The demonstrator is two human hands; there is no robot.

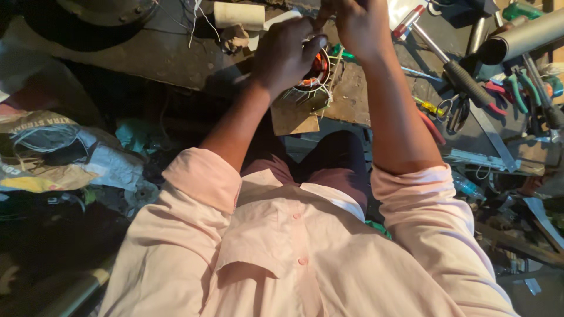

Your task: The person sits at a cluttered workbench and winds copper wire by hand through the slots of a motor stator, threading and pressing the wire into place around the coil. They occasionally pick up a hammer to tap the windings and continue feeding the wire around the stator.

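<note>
My left hand (pixel 286 54) is curled over a round motor stator (pixel 316 75) with orange-red copper winding and white insulation strips sticking out of its slots. It grips the stator's rim. My right hand (pixel 355 26) is just above and to the right of it, fingers pinched together at the stator's top edge; what they pinch is hidden. The stator rests on a brown board (pixel 296 114) at the workbench edge. My pink sleeves are rolled up to the elbows.
A hammer with a red-tipped handle (pixel 449 61), scissors (pixel 455 111), pliers with green and red handles (pixel 517 88) and a grey tube (pixel 526 35) lie on the bench to the right. A white paper roll (pixel 238 14) sits top centre. Bags and clutter (pixel 64 158) fill the left.
</note>
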